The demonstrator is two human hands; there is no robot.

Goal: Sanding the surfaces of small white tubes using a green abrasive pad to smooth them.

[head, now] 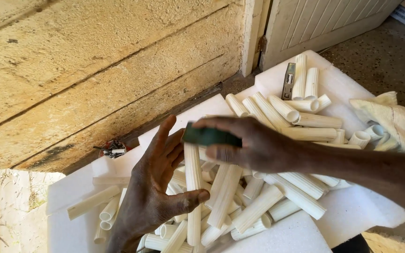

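Your left hand (153, 187) steadies a light, stiff ribbed tube (193, 197) with open fingers on its middle, while your right hand (249, 145) pinches a green pad (209, 136) over the tube's top.

Cream-white fluted tubes (240, 187), ribbed lengthwise, are lying on a plain white tabletop (362, 211). The right hand (254, 145) is gripping a dark green block (209, 136). A pale yellowish cloth (394, 119) is showing at the right. A grey-green flat tool (288, 80) is showing among the tubes. The wall (94, 70) is showing mottled tan.
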